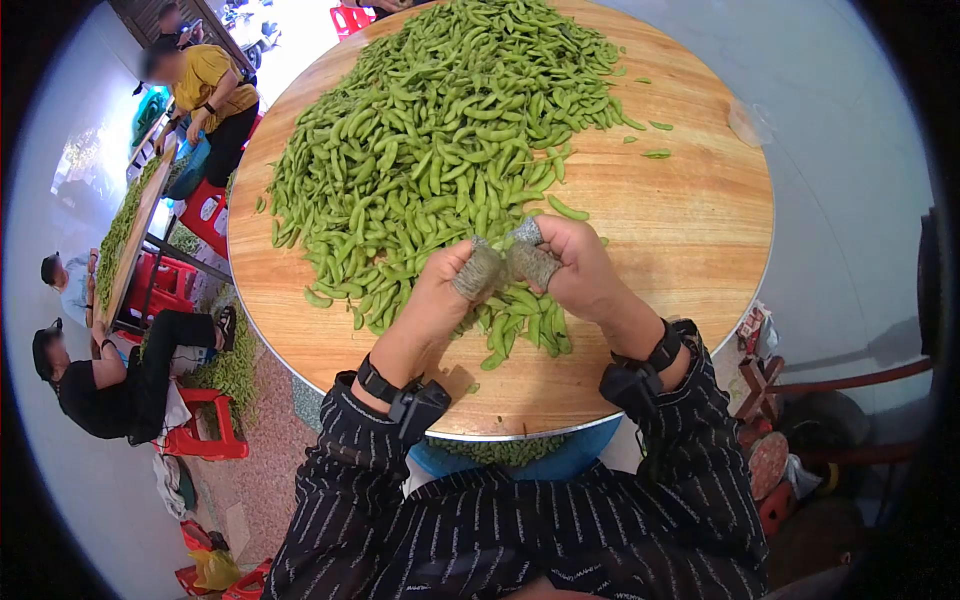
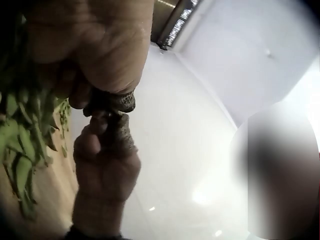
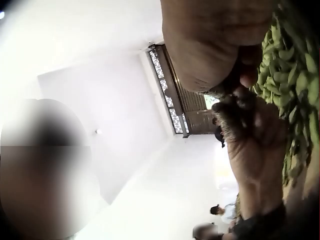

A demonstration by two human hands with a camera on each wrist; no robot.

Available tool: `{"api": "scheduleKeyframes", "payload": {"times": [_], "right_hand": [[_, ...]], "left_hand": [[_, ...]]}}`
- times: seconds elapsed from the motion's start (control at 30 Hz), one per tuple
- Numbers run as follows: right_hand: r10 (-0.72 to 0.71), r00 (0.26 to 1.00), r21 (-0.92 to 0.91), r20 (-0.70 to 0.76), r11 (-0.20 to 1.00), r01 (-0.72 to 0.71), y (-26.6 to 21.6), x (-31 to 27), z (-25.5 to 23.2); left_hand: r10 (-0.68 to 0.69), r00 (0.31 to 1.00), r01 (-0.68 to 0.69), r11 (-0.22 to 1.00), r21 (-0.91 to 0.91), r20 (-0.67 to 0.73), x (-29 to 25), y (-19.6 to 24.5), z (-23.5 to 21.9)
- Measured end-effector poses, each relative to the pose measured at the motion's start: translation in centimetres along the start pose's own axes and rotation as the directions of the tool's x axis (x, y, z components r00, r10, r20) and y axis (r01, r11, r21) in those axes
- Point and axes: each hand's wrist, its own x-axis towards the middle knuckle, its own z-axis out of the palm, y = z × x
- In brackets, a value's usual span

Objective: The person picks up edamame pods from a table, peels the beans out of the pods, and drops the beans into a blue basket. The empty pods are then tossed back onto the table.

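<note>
A large heap of green soybean pods (image 1: 430, 150) covers much of the round wooden table (image 1: 690, 215). Over its near edge, my left hand (image 1: 437, 290) and right hand (image 1: 585, 275) meet at the fingertips. Both have curled fingers, and grey wrappings cover the thumbs and some fingertips. They pinch a green pod (image 1: 505, 242) between them, mostly hidden by the wrapped tips. In the left wrist view the right hand (image 2: 107, 172) faces the left thumb; in the right wrist view the left hand (image 3: 257, 150) does the same.
Loose pods (image 1: 657, 154) lie on the table's right side. A blue container (image 1: 560, 447) of shelled beans sits below the near edge. To the left, people work at another table (image 1: 135, 240) among red stools (image 1: 205, 425). A wooden chair (image 1: 765, 390) stands at right.
</note>
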Motion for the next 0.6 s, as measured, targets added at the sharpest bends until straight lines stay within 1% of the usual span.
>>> {"api": "scheduleKeyframes", "payload": {"times": [0.03, 0.07, 0.1, 0.13, 0.17, 0.2, 0.23, 0.27, 0.3, 0.33, 0.37, 0.4, 0.43, 0.47, 0.5, 0.53, 0.57, 0.6], "right_hand": [[-0.003, 1.0, 0.0, -0.001, 1.0, 0.003, 0.0, 0.1, 0.0], [-0.124, 0.992, -0.121, 0.032, 0.984, 0.127, 0.1, 0.1, 0.1], [-0.237, 0.968, -0.238, 0.08, 0.939, 0.249, 0.2, 0.1, 0.0], [-0.234, 0.969, -0.24, 0.077, 0.939, 0.246, 0.3, 0.0, -0.1], [-0.266, 0.957, -0.349, 0.112, 0.891, 0.289, 0.4, 0.1, -0.3], [-0.294, 0.944, -0.45, 0.151, 0.83, 0.331, 0.5, 0.2, -0.3], [-0.291, 0.944, -0.448, 0.154, 0.831, 0.329, 0.4, 0.2, -0.2], [-0.209, 0.972, -0.419, 0.107, 0.877, 0.235, 0.3, 0.1, 0.0], [-0.124, 0.99, -0.384, 0.064, 0.913, 0.139, 0.2, 0.1, 0.1], [-0.121, 0.99, -0.383, 0.067, 0.914, 0.138, 0.3, 0.1, 0.2], [-0.164, 0.984, -0.443, 0.074, 0.878, 0.18, 0.6, 0.2, 0.3], [-0.204, 0.976, -0.501, 0.082, 0.838, 0.217, 0.7, 0.1, 0.4], [-0.196, 0.977, -0.499, 0.08, 0.841, 0.209, 0.7, 0.0, 0.5], [-0.245, 0.965, -0.56, 0.092, 0.789, 0.254, 0.5, 0.0, 0.5], [-0.294, 0.95, -0.616, 0.109, 0.73, 0.296, 0.4, 0.0, 0.5], [-0.288, 0.952, -0.613, 0.109, 0.734, 0.292, 1.0, 0.0, 0.4], [-0.215, 0.976, -0.451, 0.043, 0.867, 0.211, 2.0, 0.2, 0.4], [-0.131, 0.991, -0.267, -0.007, 0.956, 0.124, 2.4, 0.3, 0.3]], "left_hand": [[0.002, 1.0, -0.002, 1.0, 0.002, 0.001, 0.0, -0.1, -0.4], [-0.101, 0.993, 0.112, 0.96, -0.258, 0.056, 0.1, -0.2, -0.9], [-0.184, 0.973, 0.228, 0.84, -0.493, 0.136, 0.2, -0.3, -1.3], [-0.181, 0.972, 0.232, 0.837, -0.495, 0.151, 0.2, -0.3, -1.4], [-0.181, 0.972, 0.233, 0.837, -0.496, 0.151, 0.1, -0.2, -1.4], [-0.151, 0.985, 0.169, 0.937, -0.307, 0.083, 0.0, 0.5, -1.1], [-0.108, 0.994, 0.109, 0.989, -0.1, 0.023, -0.2, 0.8, -0.9], [-0.111, 0.994, 0.112, 0.988, -0.104, 0.02, -0.1, 0.6, -0.8], [-0.071, 0.997, 0.071, 0.997, 0.014, 0.013, -0.1, 0.4, -0.8], [-0.03, 0.999, 0.028, 0.991, 0.133, 0.012, 0.0, 0.3, -0.8], [-0.034, 0.999, 0.033, 0.991, 0.13, 0.009, 0.0, 0.3, -0.8], [-0.075, 0.997, 0.076, 0.996, 0.055, -0.02, -0.1, 0.3, -0.7], [-0.12, 0.992, 0.119, 0.993, -0.023, -0.046, -0.2, 0.3, -0.5], [-0.143, 0.988, 0.137, 0.986, -0.098, -0.052, -0.3, 0.6, -0.2], [-0.149, 0.987, 0.143, 0.985, -0.101, -0.052, -0.1, 0.4, -0.3], [-0.153, 0.988, 0.154, 0.965, -0.213, 0.022, 0.0, 0.2, -0.6], [-0.146, 0.985, 0.169, 0.933, -0.318, 0.096, 0.1, 0.1, -0.7], [-0.151, 0.983, 0.182, 0.899, -0.399, 0.108, 0.0, 0.3, -0.5]]}}
